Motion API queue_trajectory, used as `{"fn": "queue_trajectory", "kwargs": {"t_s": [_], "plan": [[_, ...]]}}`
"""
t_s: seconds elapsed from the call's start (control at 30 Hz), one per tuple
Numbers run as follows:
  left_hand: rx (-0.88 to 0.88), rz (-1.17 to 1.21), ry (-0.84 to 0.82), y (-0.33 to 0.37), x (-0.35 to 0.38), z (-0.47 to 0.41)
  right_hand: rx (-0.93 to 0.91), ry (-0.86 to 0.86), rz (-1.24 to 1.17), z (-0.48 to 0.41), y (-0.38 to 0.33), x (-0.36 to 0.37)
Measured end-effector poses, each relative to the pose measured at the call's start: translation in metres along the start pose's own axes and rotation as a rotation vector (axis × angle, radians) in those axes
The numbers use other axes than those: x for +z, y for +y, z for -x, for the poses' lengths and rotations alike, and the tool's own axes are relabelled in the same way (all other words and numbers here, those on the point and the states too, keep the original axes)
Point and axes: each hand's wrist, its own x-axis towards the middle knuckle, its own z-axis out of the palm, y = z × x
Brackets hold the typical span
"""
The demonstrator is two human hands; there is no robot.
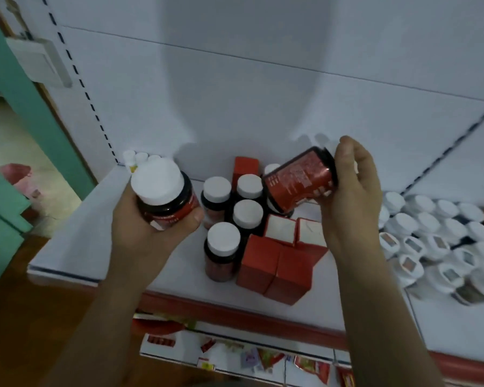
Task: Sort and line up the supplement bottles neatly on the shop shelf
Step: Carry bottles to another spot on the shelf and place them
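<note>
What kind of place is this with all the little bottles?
Most likely a shop, perhaps a pharmacy. A white display shelf holds rows of matching white-capped bottles and red boxes.

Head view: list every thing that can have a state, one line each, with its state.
left hand: grips left bottle.
left bottle: upright, white cap on, lifted.
right hand: holds right bottle.
right bottle: tilted on its side, off the shelf.
shelf bottles: upright, capped, clustered unevenly.
red boxes: closed, standing beside the bottles.
white jars: capped, packed in rows at right.
</note>
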Motion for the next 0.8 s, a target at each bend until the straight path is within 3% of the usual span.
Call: {"fn": "queue_trajectory", "kwargs": {"t_s": [0.13,0.23,0.53,0.8], "plan": [[0.067,0.063,-0.185,0.029,0.03,0.0,0.153,0.28,-0.236,0.009,-0.026,-0.042],[0.092,0.137,-0.287,0.047,0.067,0.003,0.163,0.357,-0.417,0.028,-0.045,-0.089],[0.16,0.24,-0.778,0.112,0.226,0.072,0.034,0.83,-0.173,0.096,-0.07,-0.26],[0.149,0.317,-1.064,0.176,0.41,0.198,-0.168,0.941,0.064,0.148,-0.105,-0.454]]}}
